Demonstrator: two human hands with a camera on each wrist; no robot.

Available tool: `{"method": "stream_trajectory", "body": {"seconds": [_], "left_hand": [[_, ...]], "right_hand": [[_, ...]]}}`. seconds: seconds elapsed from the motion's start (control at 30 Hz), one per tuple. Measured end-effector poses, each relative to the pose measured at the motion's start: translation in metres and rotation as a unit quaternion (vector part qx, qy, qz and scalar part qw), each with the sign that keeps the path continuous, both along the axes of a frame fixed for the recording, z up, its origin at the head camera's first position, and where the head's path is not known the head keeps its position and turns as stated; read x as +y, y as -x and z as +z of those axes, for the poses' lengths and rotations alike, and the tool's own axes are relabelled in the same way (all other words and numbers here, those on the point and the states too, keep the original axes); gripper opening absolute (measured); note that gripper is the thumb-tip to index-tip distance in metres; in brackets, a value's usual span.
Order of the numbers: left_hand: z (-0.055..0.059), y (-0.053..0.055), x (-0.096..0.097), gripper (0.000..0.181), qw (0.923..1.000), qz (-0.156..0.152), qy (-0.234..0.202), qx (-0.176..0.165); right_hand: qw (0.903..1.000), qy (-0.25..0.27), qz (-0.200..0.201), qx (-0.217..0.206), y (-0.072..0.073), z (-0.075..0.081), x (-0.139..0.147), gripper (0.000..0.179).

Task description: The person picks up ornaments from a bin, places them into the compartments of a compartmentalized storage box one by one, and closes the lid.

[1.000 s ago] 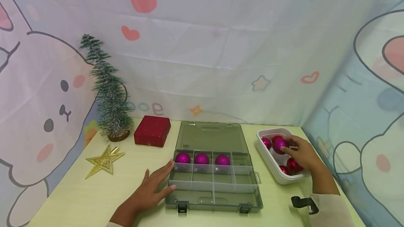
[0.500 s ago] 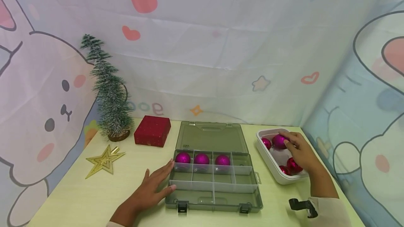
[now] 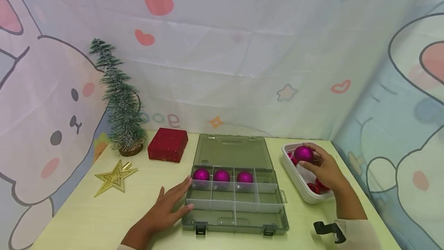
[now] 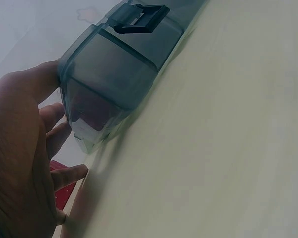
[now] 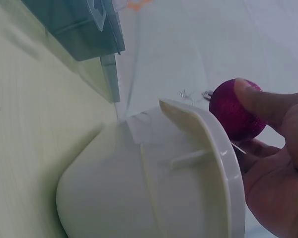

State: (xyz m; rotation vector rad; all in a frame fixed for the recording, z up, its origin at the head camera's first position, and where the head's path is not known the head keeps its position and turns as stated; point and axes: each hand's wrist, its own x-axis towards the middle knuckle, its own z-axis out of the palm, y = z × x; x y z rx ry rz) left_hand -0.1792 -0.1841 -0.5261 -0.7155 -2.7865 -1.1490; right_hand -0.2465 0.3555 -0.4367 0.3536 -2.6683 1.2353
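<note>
My right hand point(image 3: 324, 167) pinches a glittery magenta bauble point(image 3: 303, 154) between thumb and fingers, just above the white bin point(image 3: 295, 176). In the right wrist view the bauble point(image 5: 233, 110) shows its metal cap, clear of the bin's rim. Red baubles point(image 3: 313, 188) lie inside the bin, partly hidden by the hand. At the left side of a green see-through divided box point(image 3: 222, 217), my left hand point(image 3: 166, 209) rests with spread fingers touching the wall. Three glittery magenta baubles point(image 3: 221, 175) sit in the box's back row, one per compartment. Its lid point(image 3: 232, 151) lies folded back.
A small frosted tree point(image 3: 121, 103) stands at the back left, beside a dark red square box point(image 3: 168, 144). In front of them lies a gold star topper point(image 3: 116, 178). A printed cloth point(image 3: 215, 49) hangs behind the table.
My right hand has lifted the magenta bauble up from among the others in the bin and shifted slightly left. The left hand stays at the divided box.
</note>
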Motion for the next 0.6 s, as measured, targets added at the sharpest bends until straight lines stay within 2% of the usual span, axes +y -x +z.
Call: {"method": "stream_trajectory", "body": {"seconds": [0.17, 0.33, 0.43, 0.6], "left_hand": [[-0.001, 0.001, 0.000, 0.077, 1.0000, -0.001, 0.004, 0.004], [-0.001, 0.001, 0.000, 0.077, 1.0000, -0.001, 0.005, 0.002], [-0.002, 0.001, 0.000, 0.077, 1.0000, 0.000, 0.007, 0.000], [-0.003, 0.001, -0.001, 0.077, 1.0000, -0.001, 0.008, 0.002]], "right_hand": [[0.9978, -0.011, 0.051, 0.041, 0.000, 0.001, -0.006, 0.063], [0.9913, 0.013, 0.097, 0.087, 0.003, -0.005, -0.011, 0.058], [0.9884, 0.026, 0.115, 0.096, 0.004, -0.009, -0.016, 0.058], [0.9871, 0.011, 0.126, 0.098, 0.005, -0.010, -0.026, 0.059]]}}
